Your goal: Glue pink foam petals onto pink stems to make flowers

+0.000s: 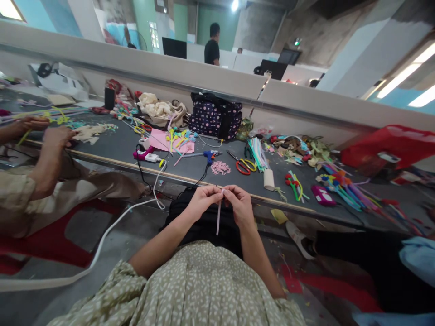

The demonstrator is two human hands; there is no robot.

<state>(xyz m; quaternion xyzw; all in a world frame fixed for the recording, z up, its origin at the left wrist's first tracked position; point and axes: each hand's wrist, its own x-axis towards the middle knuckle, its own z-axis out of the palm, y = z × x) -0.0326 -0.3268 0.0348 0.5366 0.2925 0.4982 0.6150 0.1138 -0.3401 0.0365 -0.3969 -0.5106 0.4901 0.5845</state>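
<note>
Above my lap, at the table's front edge, my left hand (206, 199) and my right hand (239, 202) meet fingertip to fingertip. Both pinch the upper end of a pale pink pipe cleaner (218, 220), whose free length hangs straight down. The pinched end is mostly hidden by my fingers. Just beyond them on the table lies a heap of short pink pieces (220, 168). A blue glue gun (210, 157) rests behind that heap. Scissors with red-orange handles (243, 166) and a yellow-handled pair (251, 165) lie to the right.
A pink sheet (159, 141) holds small colourful pieces. Pipe cleaner bundles (258, 154) and a white cylinder (268, 179) lie to the right. A dotted bag (215, 117) stands behind. A white cable (113, 222) crosses at left. A co-worker's hands (57, 133) work at far left.
</note>
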